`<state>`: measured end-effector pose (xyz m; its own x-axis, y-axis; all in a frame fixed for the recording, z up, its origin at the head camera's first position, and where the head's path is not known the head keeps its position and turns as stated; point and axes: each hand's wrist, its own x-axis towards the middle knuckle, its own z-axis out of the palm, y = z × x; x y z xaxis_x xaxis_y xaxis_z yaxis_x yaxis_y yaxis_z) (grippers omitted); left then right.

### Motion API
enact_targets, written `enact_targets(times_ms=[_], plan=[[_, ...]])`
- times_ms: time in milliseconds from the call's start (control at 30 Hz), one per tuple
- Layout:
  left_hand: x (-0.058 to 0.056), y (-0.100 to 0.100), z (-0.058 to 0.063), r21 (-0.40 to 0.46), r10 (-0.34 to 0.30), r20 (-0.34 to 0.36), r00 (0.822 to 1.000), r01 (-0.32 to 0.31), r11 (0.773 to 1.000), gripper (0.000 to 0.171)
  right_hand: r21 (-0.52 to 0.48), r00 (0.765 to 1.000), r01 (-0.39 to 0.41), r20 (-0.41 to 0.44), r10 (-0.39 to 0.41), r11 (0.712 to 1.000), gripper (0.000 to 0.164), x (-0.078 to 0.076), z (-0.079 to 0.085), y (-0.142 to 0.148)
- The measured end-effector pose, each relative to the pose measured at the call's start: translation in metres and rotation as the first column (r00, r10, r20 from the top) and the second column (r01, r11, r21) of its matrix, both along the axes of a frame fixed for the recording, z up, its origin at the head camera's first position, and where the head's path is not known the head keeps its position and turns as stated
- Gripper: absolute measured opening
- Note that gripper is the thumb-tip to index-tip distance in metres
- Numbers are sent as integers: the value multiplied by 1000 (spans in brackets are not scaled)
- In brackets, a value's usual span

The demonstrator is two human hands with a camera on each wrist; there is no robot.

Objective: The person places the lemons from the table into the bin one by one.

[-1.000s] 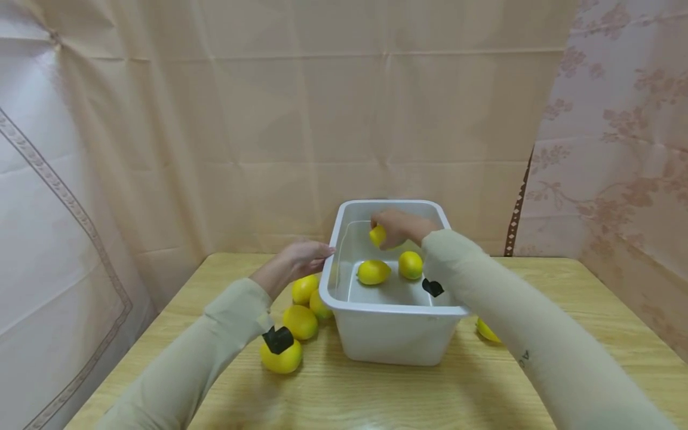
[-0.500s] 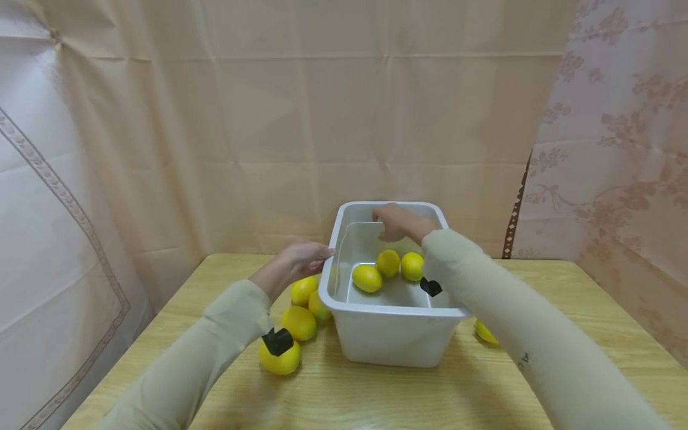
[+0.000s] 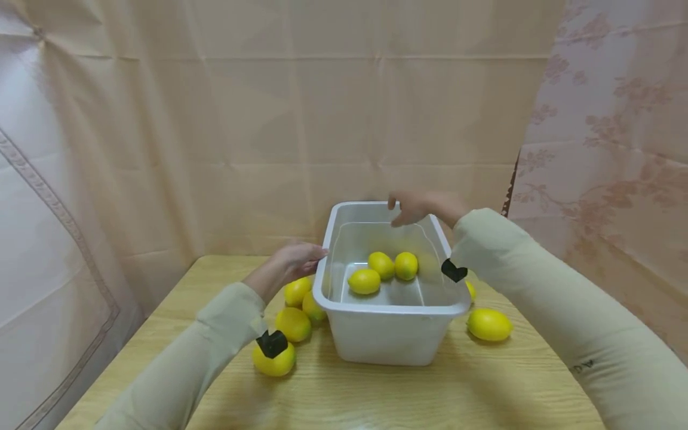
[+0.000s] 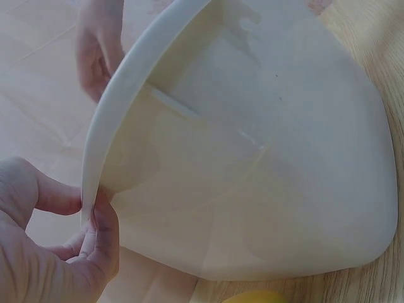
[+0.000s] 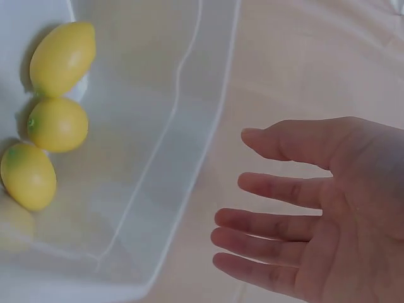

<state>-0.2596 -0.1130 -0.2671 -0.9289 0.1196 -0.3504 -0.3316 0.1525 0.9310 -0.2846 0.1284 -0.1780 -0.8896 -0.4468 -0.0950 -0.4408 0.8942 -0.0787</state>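
Note:
A pale grey plastic bin (image 3: 387,335) stands on the table with three lemons (image 3: 364,281) on its floor. My left hand (image 3: 292,261) pinches the bin's left rim; in the left wrist view the thumb (image 4: 60,199) lies outside and the fingers curl under the lip (image 4: 95,151). Above the far right part of the bin hovers my right hand (image 3: 414,207), holding nothing. The right wrist view shows that hand (image 5: 315,208) with its fingers extended, beside the bin wall, and the lemons (image 5: 58,125) lying in a row inside.
Several more lemons (image 3: 292,324) lie on the wooden table (image 3: 376,397) left of the bin, partly under the left forearm. To its right are a whole lemon (image 3: 490,325) and another (image 3: 471,291) partly hidden by the bin and sleeve. A beige cloth (image 3: 258,119) hangs behind.
My right hand released a lemon into the bin, then rose and moved right, out over the rim. The lemons inside shifted a little. My left hand kept its hold on the rim.

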Motion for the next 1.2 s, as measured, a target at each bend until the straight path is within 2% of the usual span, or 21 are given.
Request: enact_targets(times_ms=[167, 300, 467, 600, 900, 1200], plan=[[1, -3, 1, -3, 19, 4, 1000, -19, 1000, 41, -36, 1000, -22, 11, 23, 999, 44, 13, 4, 24], [1, -3, 1, 14, 32, 15, 999, -32, 999, 41, -124, 1000, -30, -10, 29, 992, 42, 19, 1, 49], [2, -4, 3, 20, 40, 26, 999, -41, 999, 41, -190, 992, -71, -114, 50, 979, 38, 25, -7, 78], [2, -3, 4, 22, 49, 33, 998, -49, 999, 42, -170, 979, -84, -195, 50, 982, 35, 28, -17, 98], [4, -2, 4, 41, 54, 18, 998, -54, 998, 42, -212, 967, -65, -254, 9, 975, 33, 37, -45, 128], [4, -3, 4, 15, 27, 6, 1000, -27, 1000, 40, -183, 922, -115, -385, 36, 976, 31, 51, -70, 143]])
